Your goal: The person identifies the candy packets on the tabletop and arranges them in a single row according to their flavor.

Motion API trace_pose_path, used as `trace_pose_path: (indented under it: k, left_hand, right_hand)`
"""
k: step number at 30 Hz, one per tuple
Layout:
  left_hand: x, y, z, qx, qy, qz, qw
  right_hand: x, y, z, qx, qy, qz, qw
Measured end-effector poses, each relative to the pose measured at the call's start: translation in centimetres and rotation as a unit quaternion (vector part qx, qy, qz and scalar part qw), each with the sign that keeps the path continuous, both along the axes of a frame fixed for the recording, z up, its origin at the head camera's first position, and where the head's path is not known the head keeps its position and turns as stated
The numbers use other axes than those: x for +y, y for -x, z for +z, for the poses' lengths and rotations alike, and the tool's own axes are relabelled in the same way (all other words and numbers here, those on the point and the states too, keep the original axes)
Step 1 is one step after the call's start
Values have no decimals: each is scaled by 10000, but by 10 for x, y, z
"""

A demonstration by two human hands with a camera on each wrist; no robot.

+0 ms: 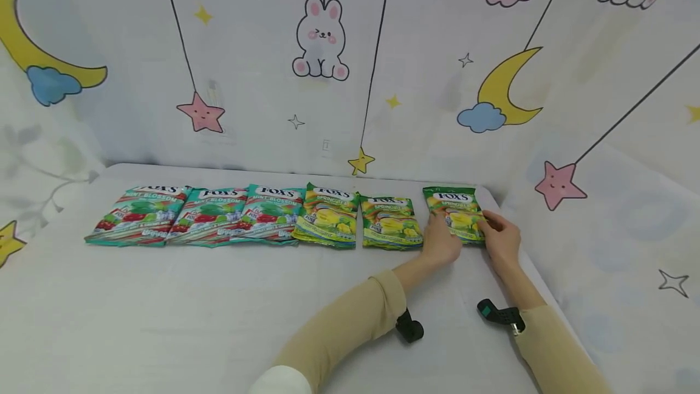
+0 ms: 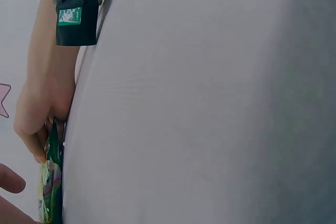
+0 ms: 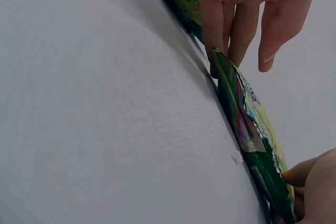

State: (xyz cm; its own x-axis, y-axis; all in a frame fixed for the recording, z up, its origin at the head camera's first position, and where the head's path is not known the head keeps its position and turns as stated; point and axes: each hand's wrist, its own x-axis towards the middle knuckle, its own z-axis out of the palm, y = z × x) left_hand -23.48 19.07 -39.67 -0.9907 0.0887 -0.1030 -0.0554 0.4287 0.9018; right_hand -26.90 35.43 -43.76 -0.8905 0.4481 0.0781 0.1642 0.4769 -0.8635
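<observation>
A green and yellow Fox's candy bag point(image 1: 456, 214) lies at the right end of the row on the white table. At its left side, my left hand point(image 1: 442, 242) touches the edge with extended fingertips; its thumb stands apart above the bag in the right wrist view. My right hand point(image 1: 502, 239) pinches the bag's right edge, thumb on top and fingers at the side. The left wrist view shows the same bag point(image 2: 51, 192) edge-on, with the right hand point(image 2: 44, 98) at its far end. Left of it lies another green and yellow candy bag point(image 1: 391, 224).
Farther left come one more green and yellow bag point(image 1: 328, 217) and three teal and red candy bags, among them the leftmost bag point(image 1: 139, 217). The white tablecloth point(image 1: 191, 309) stretches in front of the row. A patterned curtain point(image 1: 262, 59) hangs behind the table.
</observation>
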Motion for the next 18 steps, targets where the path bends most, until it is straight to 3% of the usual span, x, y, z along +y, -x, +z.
trace_pose_path:
  k: [8, 18]
  left_hand:
    - [-6, -15, -1, 110, 155, -390, 9991]
    - [-15, -34, 3, 3, -101, -448, 9989]
  right_hand:
    - [-2, -12, -1, 31, -67, 137, 9999]
    - [-9, -23, 0, -17, -1, 316, 9995]
